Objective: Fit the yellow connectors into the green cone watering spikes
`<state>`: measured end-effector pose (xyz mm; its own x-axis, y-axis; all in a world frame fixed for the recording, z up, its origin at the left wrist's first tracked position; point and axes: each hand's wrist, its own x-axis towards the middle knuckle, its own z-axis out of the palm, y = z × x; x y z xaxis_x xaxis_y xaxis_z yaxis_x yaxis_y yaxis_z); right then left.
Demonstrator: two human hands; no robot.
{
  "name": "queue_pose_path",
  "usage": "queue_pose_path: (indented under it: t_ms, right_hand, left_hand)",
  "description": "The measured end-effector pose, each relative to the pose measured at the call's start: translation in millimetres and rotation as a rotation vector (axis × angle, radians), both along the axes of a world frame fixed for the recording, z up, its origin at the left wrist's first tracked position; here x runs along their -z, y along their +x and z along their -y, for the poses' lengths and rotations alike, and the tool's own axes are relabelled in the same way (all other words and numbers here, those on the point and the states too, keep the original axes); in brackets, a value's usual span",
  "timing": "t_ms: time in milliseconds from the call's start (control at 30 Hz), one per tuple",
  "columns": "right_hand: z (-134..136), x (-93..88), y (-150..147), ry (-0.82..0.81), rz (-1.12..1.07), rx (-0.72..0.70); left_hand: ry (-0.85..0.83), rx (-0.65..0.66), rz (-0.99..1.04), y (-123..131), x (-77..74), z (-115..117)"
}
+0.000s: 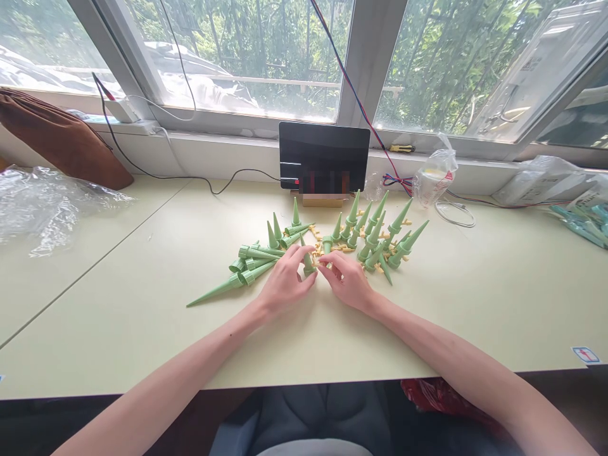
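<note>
My left hand (289, 277) is closed around a green plastic spike (308, 258), which stands point up on the table. My right hand (349, 278) pinches a small yellow valve piece (318, 260) at the side of that spike. To the left lie several loose green spikes (259, 253), some on their sides with ribbed collars showing, one pointing toward the front left. On the right stand several green spikes (373, 234) with yellow valves fitted at their collars. Between the two groups, a few loose yellow valves (316, 233) lie beyond my hands.
A tablet (324, 157) leans on a cardboard box (323, 201) at the back, its black cable (218, 190) running left. Clear plastic wrap (61, 202) and a brown bag (57, 136) are at the left. A bagged roll (434, 177) and coiled white cable (455, 214) lie back right.
</note>
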<state>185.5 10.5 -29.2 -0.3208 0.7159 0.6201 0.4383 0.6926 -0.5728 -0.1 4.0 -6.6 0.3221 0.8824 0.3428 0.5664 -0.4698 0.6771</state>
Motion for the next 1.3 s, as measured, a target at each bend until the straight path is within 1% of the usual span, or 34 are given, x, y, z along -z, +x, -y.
queue_pose_path:
  t_ms: [133, 433, 600, 833, 1300]
  right_hand:
    - [-0.4, 0.3, 0.0, -0.020, 0.017, 0.010]
    - [-2.9, 2.5, 0.8, -0.047, 0.026, -0.005]
    - [-2.6, 1.5, 1.1, -0.029, 0.019, -0.002]
    - [-3.3, 2.9, 0.3, -0.008, 0.009, 0.002]
    - [-3.5, 4.0, 1.3, -0.027, 0.012, 0.008]
  left_hand:
    - [-0.010, 0.000, 0.000, 0.5, -0.4, 0.0]
    - [0.037, 0.018, -0.004, 1.6, -2.0, 0.6]
    - [0.048, 0.037, -0.021, 0.7, -4.2, 0.8]
    - [0.011, 0.062, 0.001, 1.3, -6.9, 2.2]
    - [0.019, 0.039, 0.035, 3.4, -1.4, 2.8]
